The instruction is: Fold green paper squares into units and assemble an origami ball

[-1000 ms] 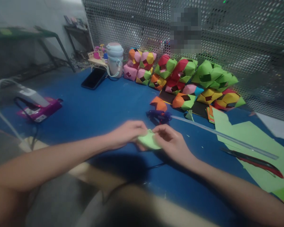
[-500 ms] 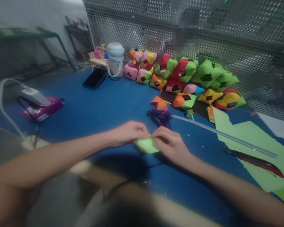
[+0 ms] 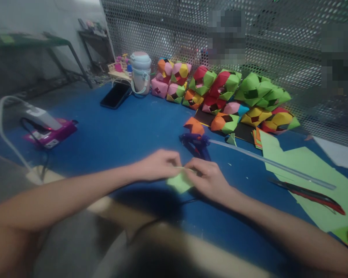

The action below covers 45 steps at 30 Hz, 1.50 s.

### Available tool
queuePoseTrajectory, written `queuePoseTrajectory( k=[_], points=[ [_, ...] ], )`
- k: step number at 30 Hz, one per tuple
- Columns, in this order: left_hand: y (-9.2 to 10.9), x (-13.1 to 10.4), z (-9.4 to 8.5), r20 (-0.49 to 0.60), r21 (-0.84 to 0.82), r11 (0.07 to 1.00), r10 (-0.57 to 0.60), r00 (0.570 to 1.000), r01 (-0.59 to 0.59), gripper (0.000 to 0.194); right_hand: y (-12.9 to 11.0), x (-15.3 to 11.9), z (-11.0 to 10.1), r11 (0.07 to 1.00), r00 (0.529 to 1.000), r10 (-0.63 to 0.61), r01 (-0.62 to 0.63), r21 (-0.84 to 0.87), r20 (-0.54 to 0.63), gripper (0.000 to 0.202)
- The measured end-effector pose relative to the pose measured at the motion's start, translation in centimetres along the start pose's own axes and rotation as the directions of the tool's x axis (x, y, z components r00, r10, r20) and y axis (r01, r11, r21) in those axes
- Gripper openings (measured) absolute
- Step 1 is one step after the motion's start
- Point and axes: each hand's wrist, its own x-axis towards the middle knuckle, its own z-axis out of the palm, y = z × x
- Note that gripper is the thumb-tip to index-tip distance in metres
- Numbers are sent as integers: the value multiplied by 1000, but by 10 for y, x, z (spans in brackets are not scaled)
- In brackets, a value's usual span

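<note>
Between my hands is a small light green paper piece [image 3: 179,183], slightly blurred and apparently folded. My left hand [image 3: 161,165] pinches its upper left edge, with the fingers curled. The fingers of my right hand [image 3: 208,177] are closed on its right side. Both hands are close together above the blue table [image 3: 124,127]. Just beyond them a blue glue gun [image 3: 197,143] lies with a long clear glue stick [image 3: 272,162] reaching out to the right. An orange folded paper piece [image 3: 194,125] is behind the glue gun.
Colourful folded paper shapes [image 3: 203,80] line the back by a perforated metal screen [image 3: 174,31]. A phone [image 3: 116,95] and flask [image 3: 140,73] stand back left, a pink power strip [image 3: 50,133] left. Green sheets [image 3: 316,173] and a red-black cutter [image 3: 313,196] lie right.
The green paper piece has tilted a little and its lower corner shows lower between my hands. Both hands keep their grip. The whole view has shifted slightly.
</note>
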Motion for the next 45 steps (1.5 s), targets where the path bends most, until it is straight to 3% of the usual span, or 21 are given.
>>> queuePoseTrajectory(
  k=[2,7,9,13,17,20,24,28,30,32,35,37,39,42,45],
  points=[
    [-2,1,0,-15,1,1000,-15,1000,15,12,1,1,-1,1000,999,17,-17,10,27,19],
    [-10,8,-1,-280,-128,991,-79,957,45,8,2,4,-2,953,971,239,-231,198,-16,28],
    [-12,10,-1,-316,-172,984,-94,944,41,9,3,4,0,932,959,280,-262,249,-40,26],
    [-11,11,3,-251,-258,963,-139,958,72,9,7,4,4,947,958,272,-249,204,-95,17],
    [-4,8,4,-119,-350,930,-164,979,113,19,9,4,4,970,968,219,-204,128,-119,15],
    [-2,7,2,-36,-195,973,-130,991,121,25,9,4,2,984,979,170,-162,73,-113,16],
    [-2,6,0,-43,22,999,-46,998,47,32,8,3,3,991,987,129,-124,55,-97,19],
    [-7,7,-1,-119,-41,997,-64,991,59,31,6,6,-1,988,983,152,-148,46,-103,18],
    [-12,9,-3,-229,-115,991,-93,969,68,29,4,7,-10,986,983,159,-162,-28,-88,20],
    [-17,12,-7,-321,-207,977,-126,939,61,27,1,7,-24,963,986,167,-163,-213,1,24],
    [-22,16,-13,-372,-338,940,-172,912,40,22,1,8,-47,799,938,293,-133,-587,187,34],
    [-23,18,-14,-379,-388,921,-194,905,35,19,5,10,-57,645,912,381,-144,-750,152,41],
    [-23,19,-14,-382,-405,913,-208,900,39,16,13,15,-58,595,929,366,-185,-782,59,42],
    [-21,19,-12,-378,-409,911,-223,898,55,15,28,23,-46,735,959,282,-213,-643,6,36],
    [-20,20,-11,-367,-413,908,-235,900,70,15,41,28,-32,849,947,318,-303,-432,-40,30]
  ],
)
